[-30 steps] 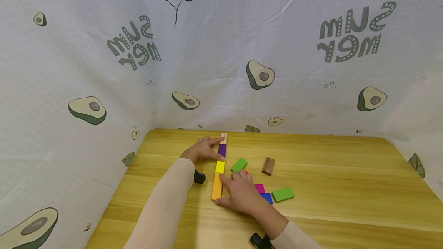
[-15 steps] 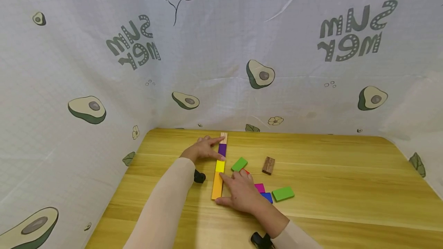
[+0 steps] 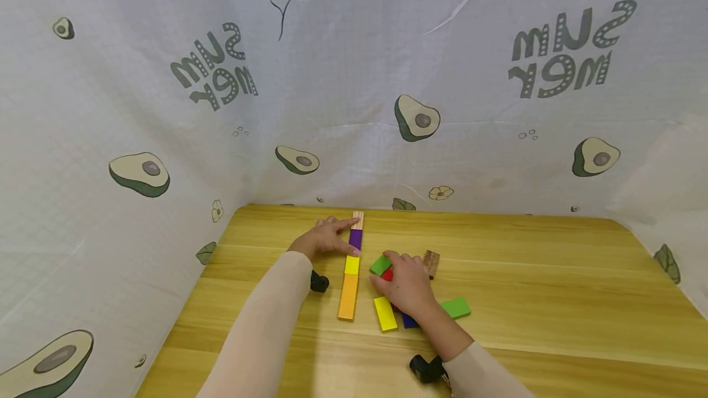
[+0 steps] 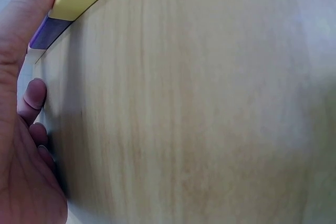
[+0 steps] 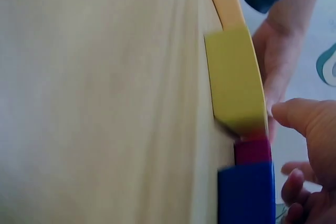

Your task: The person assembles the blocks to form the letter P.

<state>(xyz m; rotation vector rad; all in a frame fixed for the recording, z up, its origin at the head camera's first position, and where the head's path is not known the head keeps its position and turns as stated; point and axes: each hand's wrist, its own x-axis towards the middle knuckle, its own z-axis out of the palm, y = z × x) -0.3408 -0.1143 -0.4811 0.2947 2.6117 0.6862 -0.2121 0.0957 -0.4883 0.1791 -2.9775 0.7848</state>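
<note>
A straight row lies on the table: a pale wood block, a purple block, a yellow block and a long orange block. My left hand rests on the row, index finger on the pale block and thumb where purple meets yellow. Over the loose blocks, my right hand spreads its thumb and index finger around a green block and a red block. Whether they touch is unclear. A loose yellow block lies below the right thumb.
Partly behind my right hand are a dark blue block, a brown wood block and a second green block. The right wrist view also shows a magenta block. A patterned white curtain surrounds the wooden table.
My right hand has left the orange block and moved right and away from me, to the green and red blocks. The loose yellow block is now uncovered. My left hand stays put.
</note>
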